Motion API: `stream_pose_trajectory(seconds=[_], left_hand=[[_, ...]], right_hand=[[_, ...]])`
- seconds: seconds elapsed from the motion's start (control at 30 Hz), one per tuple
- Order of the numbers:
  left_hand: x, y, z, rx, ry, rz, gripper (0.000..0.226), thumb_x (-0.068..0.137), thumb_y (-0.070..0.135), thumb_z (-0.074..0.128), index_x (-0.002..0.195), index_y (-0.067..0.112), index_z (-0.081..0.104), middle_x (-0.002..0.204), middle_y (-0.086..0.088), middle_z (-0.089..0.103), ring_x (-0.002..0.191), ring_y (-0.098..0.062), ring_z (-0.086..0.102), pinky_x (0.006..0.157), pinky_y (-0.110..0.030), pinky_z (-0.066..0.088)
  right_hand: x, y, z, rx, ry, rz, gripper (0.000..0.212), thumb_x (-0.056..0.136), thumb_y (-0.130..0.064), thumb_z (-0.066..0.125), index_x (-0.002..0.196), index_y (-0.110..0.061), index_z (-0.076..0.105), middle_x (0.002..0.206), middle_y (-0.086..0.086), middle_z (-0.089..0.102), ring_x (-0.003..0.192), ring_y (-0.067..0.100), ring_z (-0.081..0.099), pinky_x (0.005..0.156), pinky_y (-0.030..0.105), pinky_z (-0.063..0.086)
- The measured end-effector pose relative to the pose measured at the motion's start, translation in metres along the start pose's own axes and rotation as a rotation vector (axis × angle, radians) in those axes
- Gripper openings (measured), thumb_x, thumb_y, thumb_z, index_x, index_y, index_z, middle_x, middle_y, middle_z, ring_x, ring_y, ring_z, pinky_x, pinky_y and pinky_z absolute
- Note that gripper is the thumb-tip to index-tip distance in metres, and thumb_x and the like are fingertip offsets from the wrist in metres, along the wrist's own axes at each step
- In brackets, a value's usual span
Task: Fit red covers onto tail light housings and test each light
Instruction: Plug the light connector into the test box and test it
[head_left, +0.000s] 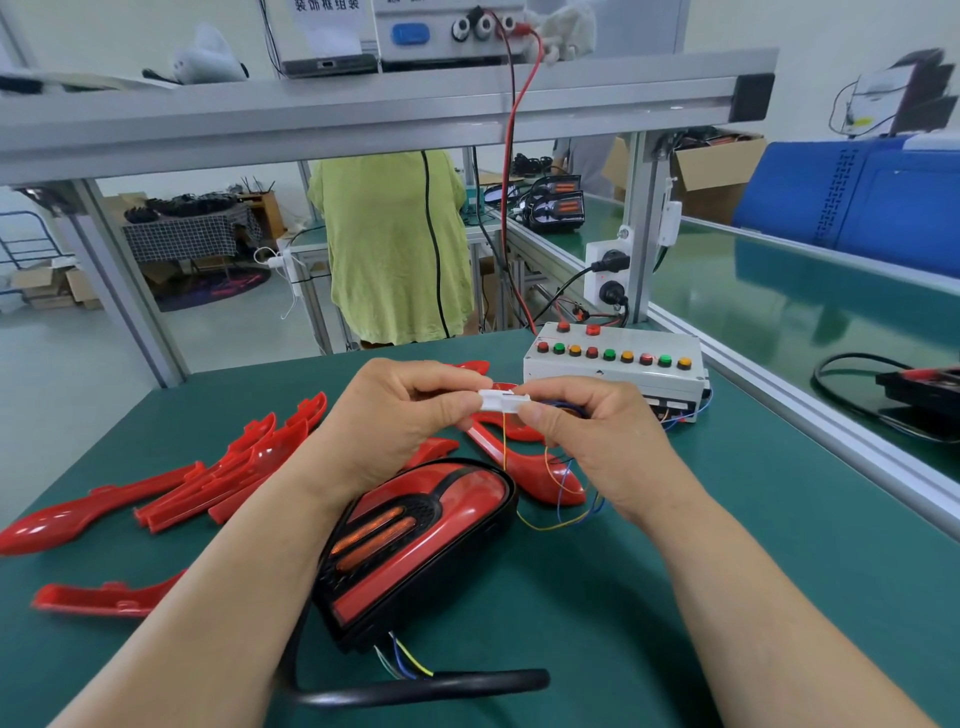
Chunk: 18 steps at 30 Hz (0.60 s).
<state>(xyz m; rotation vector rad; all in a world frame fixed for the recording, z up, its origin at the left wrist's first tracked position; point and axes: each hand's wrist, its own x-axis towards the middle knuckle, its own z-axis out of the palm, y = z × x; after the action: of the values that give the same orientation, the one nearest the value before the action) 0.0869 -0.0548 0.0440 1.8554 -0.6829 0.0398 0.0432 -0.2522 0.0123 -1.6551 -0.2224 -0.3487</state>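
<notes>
A black tail light housing (415, 551) with a red cover fitted on it lies on the green mat below my hands; thin coloured wires and a black sleeved cable leave its near end. My left hand (395, 421) and my right hand (597, 441) each pinch one end of a white plug connector (503, 401), held above the mat. Thin yellow and blue wires hang from the connector. Loose red covers (218, 478) lie to the left and behind my hands.
A white test box (613, 364) with red, green and amber buttons stands at the back right. A black cable (426, 686) curves along the near edge. An aluminium rail (831, 431) borders the mat on the right. A person in a green shirt (389, 249) stands beyond the bench.
</notes>
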Motion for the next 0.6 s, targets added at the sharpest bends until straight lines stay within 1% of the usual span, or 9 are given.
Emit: stream_pose_trajectory(seconds=[0.07,0.17,0.23,0.27,0.37,0.4,0.47,0.53,0.6], left_hand=[[0.0002,0.0009,0.0008,-0.025,0.011,0.007,0.017,0.086,0.006,0.071,0.099,0.015,0.078,0.091,-0.013,0.075,0.086,-0.024,0.071,0.092,-0.036,0.056],[-0.0006,0.0024,0.0061,-0.039,0.013,0.013,0.016,0.085,0.004,0.073,0.098,0.012,0.078,0.095,-0.017,0.074,0.096,-0.039,0.067,0.094,-0.055,0.051],[-0.0013,0.0023,0.0085,-0.035,0.009,0.013,0.016,0.084,0.004,0.074,0.096,0.013,0.078,0.093,-0.020,0.073,0.095,-0.044,0.065,0.092,-0.062,0.049],[-0.0013,0.0020,0.0088,-0.029,0.009,0.012,0.015,0.083,0.004,0.075,0.095,0.013,0.078,0.093,-0.019,0.073,0.094,-0.044,0.065,0.091,-0.062,0.049],[-0.0012,0.0016,0.0085,-0.008,0.006,0.017,0.018,0.082,0.004,0.077,0.092,0.019,0.078,0.090,-0.013,0.075,0.092,-0.038,0.068,0.091,-0.055,0.053],[-0.0013,0.0012,0.0085,-0.005,0.010,0.025,0.022,0.081,0.002,0.077,0.091,0.021,0.077,0.090,-0.011,0.075,0.090,-0.033,0.070,0.090,-0.049,0.055],[-0.0008,0.0009,0.0078,-0.011,0.012,0.036,0.030,0.080,-0.003,0.076,0.094,0.023,0.075,0.089,-0.008,0.074,0.084,-0.021,0.070,0.089,-0.039,0.056],[-0.0007,0.0007,0.0068,-0.014,-0.004,0.030,0.034,0.079,-0.005,0.075,0.099,0.022,0.072,0.084,-0.002,0.073,0.080,-0.013,0.068,0.086,-0.032,0.056],[-0.0001,0.0020,0.0061,-0.025,-0.035,0.009,0.034,0.080,-0.004,0.075,0.106,0.019,0.070,0.082,0.002,0.073,0.077,-0.012,0.068,0.082,-0.027,0.057]], right_hand=[[-0.0001,-0.0008,-0.0003,-0.009,0.010,0.004,0.031,0.086,-0.017,0.075,0.079,-0.047,0.077,0.089,0.016,0.071,0.076,0.017,0.058,0.076,0.040,0.049],[-0.0014,-0.0008,0.0005,-0.005,-0.008,-0.004,0.025,0.084,-0.020,0.077,0.081,-0.045,0.078,0.087,0.005,0.075,0.080,0.023,0.068,0.086,0.043,0.055],[-0.0018,0.0007,0.0013,-0.012,-0.025,-0.007,0.020,0.083,-0.023,0.078,0.084,-0.043,0.078,0.089,0.001,0.077,0.090,0.029,0.071,0.088,0.041,0.055],[-0.0017,0.0015,0.0012,-0.013,-0.027,-0.007,0.019,0.082,-0.024,0.079,0.084,-0.042,0.078,0.089,-0.001,0.077,0.090,0.027,0.071,0.086,0.038,0.056],[-0.0013,0.0030,0.0007,0.003,-0.033,0.011,0.016,0.078,-0.026,0.080,0.087,-0.039,0.079,0.087,-0.003,0.077,0.077,0.009,0.069,0.076,0.021,0.056],[-0.0012,0.0035,0.0008,0.020,-0.034,0.026,0.018,0.076,-0.025,0.081,0.090,-0.036,0.080,0.087,-0.001,0.077,0.077,0.008,0.069,0.076,0.022,0.057],[-0.0010,0.0044,0.0013,0.034,-0.033,0.051,0.021,0.074,-0.025,0.083,0.094,-0.029,0.080,0.090,0.000,0.078,0.082,0.013,0.072,0.084,0.032,0.059],[-0.0010,0.0041,0.0024,0.012,-0.032,0.059,0.019,0.076,-0.024,0.083,0.095,-0.025,0.080,0.091,-0.002,0.077,0.086,0.014,0.073,0.089,0.038,0.058],[-0.0013,0.0036,0.0035,-0.011,-0.033,0.060,0.015,0.080,-0.023,0.081,0.094,-0.027,0.080,0.089,-0.004,0.077,0.084,0.012,0.072,0.088,0.035,0.057]])
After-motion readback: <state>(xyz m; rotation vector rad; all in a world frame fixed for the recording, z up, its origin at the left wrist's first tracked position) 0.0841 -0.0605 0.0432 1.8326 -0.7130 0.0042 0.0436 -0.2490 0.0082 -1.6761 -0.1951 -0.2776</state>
